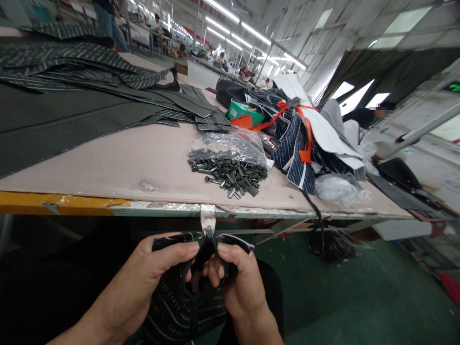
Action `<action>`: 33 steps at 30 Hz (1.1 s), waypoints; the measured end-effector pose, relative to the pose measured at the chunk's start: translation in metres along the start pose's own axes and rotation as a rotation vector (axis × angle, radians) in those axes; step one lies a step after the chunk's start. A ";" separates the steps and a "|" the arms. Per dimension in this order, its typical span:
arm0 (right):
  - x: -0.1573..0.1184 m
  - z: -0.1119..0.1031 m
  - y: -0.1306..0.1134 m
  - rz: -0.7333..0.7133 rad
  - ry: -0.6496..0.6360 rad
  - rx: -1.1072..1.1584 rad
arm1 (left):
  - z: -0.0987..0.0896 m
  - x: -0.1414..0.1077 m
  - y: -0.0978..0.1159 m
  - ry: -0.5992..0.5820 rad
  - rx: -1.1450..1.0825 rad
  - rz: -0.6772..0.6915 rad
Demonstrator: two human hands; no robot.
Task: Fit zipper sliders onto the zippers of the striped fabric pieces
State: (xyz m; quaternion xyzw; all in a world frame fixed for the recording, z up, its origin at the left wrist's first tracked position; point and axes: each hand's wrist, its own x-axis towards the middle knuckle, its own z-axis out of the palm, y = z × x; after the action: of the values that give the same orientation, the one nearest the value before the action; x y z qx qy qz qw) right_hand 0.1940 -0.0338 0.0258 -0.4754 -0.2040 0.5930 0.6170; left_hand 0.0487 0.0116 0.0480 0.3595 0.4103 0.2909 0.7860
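Just below the table's front edge, my left hand (161, 262) and my right hand (241, 273) pinch the two sides of a dark fabric piece (170, 306) with pale printed lettering. The fabric hangs down between and below my hands. Its top, between my thumbs, meets a small dark part at the tip of a whitish metal bracket (208, 218) fixed to the table edge. My thumbs lie on top of the cloth, and the fingers are curled under it. On the table beyond is a pile of small dark metal zipper sliders (233, 175), partly in a clear plastic bag (230, 143).
Dark fabric panels (72, 112) cover the table's left. Behind the pile stands a green box (246, 112); to its right lie navy printed pieces (293, 153) with orange ties. A black cord (316, 211) hangs off the edge. A person (370, 115) is at the far right.
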 end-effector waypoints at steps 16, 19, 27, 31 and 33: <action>0.002 0.000 0.001 0.044 -0.048 0.014 | 0.003 0.001 0.009 -0.019 0.032 0.039; 0.001 0.002 0.000 0.053 -0.028 0.013 | 0.002 0.000 0.009 -0.031 0.050 0.024; 0.001 0.002 -0.001 0.056 -0.026 0.004 | 0.003 0.002 0.008 -0.027 0.059 0.029; 0.001 0.002 -0.002 0.066 -0.024 0.003 | 0.005 0.002 0.010 -0.056 0.065 0.065; 0.001 0.002 -0.002 0.074 -0.019 0.006 | 0.006 0.002 0.010 -0.054 0.056 0.070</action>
State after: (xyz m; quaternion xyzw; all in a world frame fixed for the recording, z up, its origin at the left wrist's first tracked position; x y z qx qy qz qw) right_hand 0.1934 -0.0321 0.0279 -0.4751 -0.1904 0.6205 0.5942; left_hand 0.0529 0.0171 0.0575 0.4034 0.3840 0.2968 0.7757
